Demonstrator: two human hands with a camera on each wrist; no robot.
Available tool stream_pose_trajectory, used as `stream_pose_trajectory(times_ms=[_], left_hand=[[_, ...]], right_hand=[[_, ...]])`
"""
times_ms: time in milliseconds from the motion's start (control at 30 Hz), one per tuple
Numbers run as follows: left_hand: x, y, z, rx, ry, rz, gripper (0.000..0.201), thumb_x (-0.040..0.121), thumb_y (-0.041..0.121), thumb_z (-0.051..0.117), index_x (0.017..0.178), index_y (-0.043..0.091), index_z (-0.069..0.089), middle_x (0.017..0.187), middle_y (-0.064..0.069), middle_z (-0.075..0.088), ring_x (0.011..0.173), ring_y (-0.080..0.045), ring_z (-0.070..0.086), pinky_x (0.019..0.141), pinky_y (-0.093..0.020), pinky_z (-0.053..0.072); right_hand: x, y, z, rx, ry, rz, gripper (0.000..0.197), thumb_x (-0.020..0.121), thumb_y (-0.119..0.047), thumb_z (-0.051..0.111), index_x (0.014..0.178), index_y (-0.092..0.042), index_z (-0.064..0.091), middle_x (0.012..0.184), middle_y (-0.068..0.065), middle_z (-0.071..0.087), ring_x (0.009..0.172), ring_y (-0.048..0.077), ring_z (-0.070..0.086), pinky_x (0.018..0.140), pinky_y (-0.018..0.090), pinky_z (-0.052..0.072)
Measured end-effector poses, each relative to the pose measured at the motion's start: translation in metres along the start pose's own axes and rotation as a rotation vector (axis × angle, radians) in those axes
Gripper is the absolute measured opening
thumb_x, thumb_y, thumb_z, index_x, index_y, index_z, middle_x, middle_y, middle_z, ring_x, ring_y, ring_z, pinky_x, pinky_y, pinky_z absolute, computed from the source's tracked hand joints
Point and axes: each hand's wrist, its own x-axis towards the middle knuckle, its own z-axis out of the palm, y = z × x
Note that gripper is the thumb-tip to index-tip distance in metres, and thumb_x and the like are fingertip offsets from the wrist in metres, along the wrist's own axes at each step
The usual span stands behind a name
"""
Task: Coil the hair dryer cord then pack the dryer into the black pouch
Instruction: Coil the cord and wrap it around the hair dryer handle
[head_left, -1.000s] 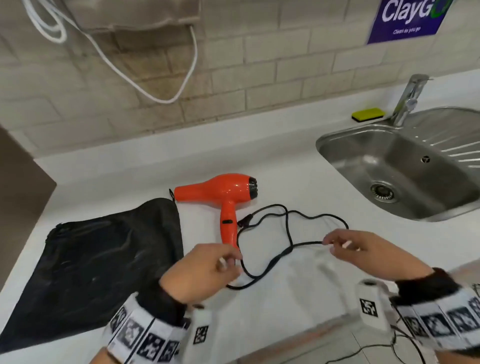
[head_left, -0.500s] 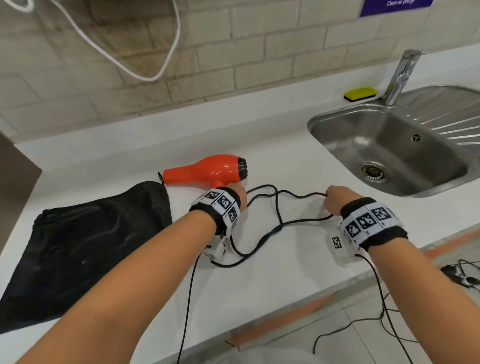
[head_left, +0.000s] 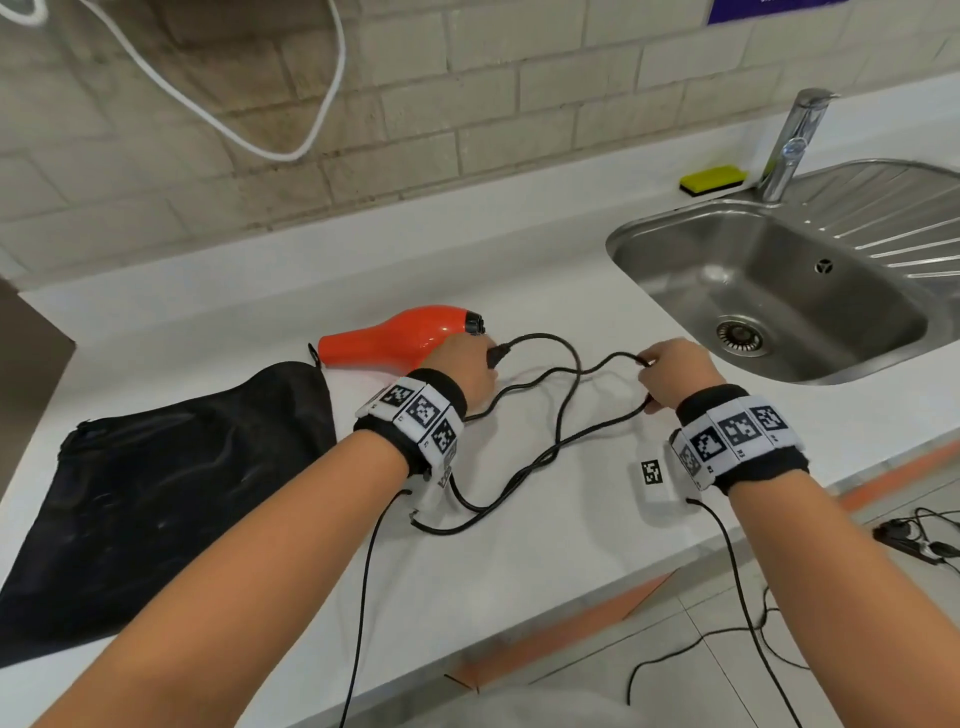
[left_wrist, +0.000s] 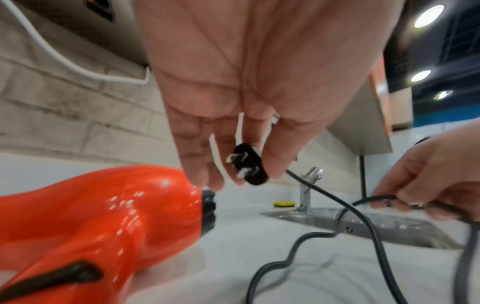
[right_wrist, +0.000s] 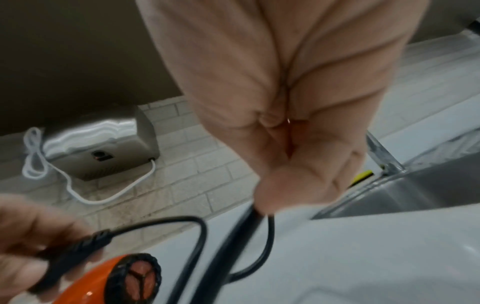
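Two bare hands work a loose black cord (head_left: 558, 441) beside an orange hair dryer (head_left: 400, 338) lying on a white counter (head_left: 571, 545). Left hand (head_left: 462, 364), just right of the dryer, pinches the plug (left_wrist: 249, 166) between its fingertips. Right hand (head_left: 672, 371), farther right of the dryer, curls around a bend of cord. No coil exists yet; coiling seems barely begun. Black pouch (head_left: 166, 483) lies flat left of the dryer, unfilled. No readable writing or brand shows.

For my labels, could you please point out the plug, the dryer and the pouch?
plug (left_wrist: 249, 167), left wrist view, its black face between the prongs.
dryer (head_left: 395, 335), head view, its orange barrel.
pouch (head_left: 171, 483), head view, the middle of its fabric.
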Motion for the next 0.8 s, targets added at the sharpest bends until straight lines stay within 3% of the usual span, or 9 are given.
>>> stream_pose_trajectory(times_ms=[33, 100, 167, 267, 433, 500, 567, 667, 800], left_hand=[[-0.006, 0.003, -0.002, -0.065, 0.038, 0.049, 0.031, 0.089, 0.011, 0.048, 0.12, 0.011, 0.055, 0.114, -0.013, 0.06, 0.103, -0.03, 0.057, 0.088, -0.035, 0.047], [-0.017, 0.013, -0.006, -0.128, 0.053, 0.14, 0.041, 0.09, 0.007, 0.049, 0.131, 0.013, 0.046, 0.121, -0.013, 0.057, 0.109, -0.028, 0.056, 0.091, -0.031, 0.044], [-0.027, 0.024, -0.008, -0.145, 0.039, 0.21, 0.059, 0.09, 0.009, 0.052, 0.142, 0.018, 0.025, 0.123, -0.012, 0.057, 0.106, -0.026, 0.057, 0.088, -0.028, 0.043], [-0.031, 0.033, -0.008, -0.174, 0.038, 0.271, 0.078, 0.091, 0.011, 0.052, 0.147, 0.028, 0.0, 0.12, -0.011, 0.057, 0.099, -0.024, 0.06, 0.089, -0.031, 0.047], [-0.029, 0.034, -0.011, -0.209, 0.064, 0.321, 0.047, 0.09, 0.012, 0.053, 0.134, 0.015, 0.038, 0.125, -0.011, 0.057, 0.113, -0.025, 0.055, 0.093, -0.028, 0.04], [-0.028, 0.031, -0.012, -0.238, 0.088, 0.301, 0.042, 0.089, 0.018, 0.056, 0.129, 0.015, 0.044, 0.12, -0.009, 0.06, 0.103, -0.022, 0.059, 0.087, -0.024, 0.042], [-0.029, 0.028, -0.017, -0.281, 0.155, 0.284, 0.038, 0.089, 0.025, 0.057, 0.124, 0.013, 0.048, 0.112, -0.003, 0.062, 0.087, -0.015, 0.059, 0.078, -0.021, 0.04], [-0.024, 0.021, -0.022, -0.341, 0.291, 0.236, 0.032, 0.089, 0.029, 0.057, 0.114, 0.01, 0.053, 0.09, 0.004, 0.056, 0.075, -0.014, 0.056, 0.072, -0.022, 0.041], [-0.008, 0.013, -0.012, -0.413, 0.305, 0.161, 0.028, 0.084, 0.023, 0.064, 0.104, 0.006, 0.055, 0.069, 0.006, 0.048, 0.064, -0.011, 0.048, 0.059, -0.015, 0.038]], right_hand=[[-0.003, -0.004, -0.001, 0.089, 0.063, -0.031, 0.037, 0.089, 0.003, 0.04, 0.124, -0.001, 0.053, 0.11, 0.02, 0.066, 0.07, 0.031, 0.067, 0.057, 0.017, 0.053], [-0.013, -0.014, -0.002, 0.28, 0.172, -0.149, 0.035, 0.09, 0.002, 0.041, 0.123, -0.001, 0.053, 0.106, 0.017, 0.061, 0.05, 0.02, 0.056, 0.038, 0.008, 0.044], [-0.025, -0.025, -0.001, 0.396, 0.208, -0.292, 0.033, 0.09, 0.0, 0.046, 0.12, -0.005, 0.056, 0.101, 0.012, 0.056, 0.042, 0.011, 0.054, 0.036, 0.007, 0.043], [-0.038, -0.037, 0.003, 0.431, 0.111, -0.463, 0.033, 0.089, -0.005, 0.052, 0.12, -0.017, 0.058, 0.104, 0.004, 0.055, 0.043, 0.005, 0.058, 0.043, 0.007, 0.046], [-0.047, -0.038, 0.008, 0.305, -0.054, -0.557, 0.032, 0.089, -0.011, 0.055, 0.12, -0.02, 0.057, 0.106, -0.002, 0.061, 0.048, -0.003, 0.056, 0.052, 0.011, 0.049], [-0.046, -0.034, 0.008, 0.232, -0.015, -0.536, 0.029, 0.09, -0.019, 0.053, 0.119, -0.016, 0.058, 0.101, -0.003, 0.06, 0.056, -0.005, 0.05, 0.062, 0.009, 0.043], [-0.044, -0.027, 0.005, 0.134, 0.04, -0.514, 0.025, 0.092, -0.019, 0.051, 0.112, -0.009, 0.062, 0.093, 0.0, 0.06, 0.066, 0.001, 0.047, 0.061, 0.004, 0.035], [-0.041, -0.012, -0.001, 0.018, 0.084, -0.408, 0.021, 0.09, -0.012, 0.052, 0.101, -0.004, 0.068, 0.088, 0.011, 0.065, 0.067, 0.017, 0.047, 0.057, 0.021, 0.032], [-0.042, 0.01, -0.01, 0.018, 0.182, -0.306, 0.02, 0.089, -0.011, 0.051, 0.095, -0.002, 0.069, 0.083, 0.019, 0.066, 0.064, 0.025, 0.051, 0.059, 0.027, 0.039]])
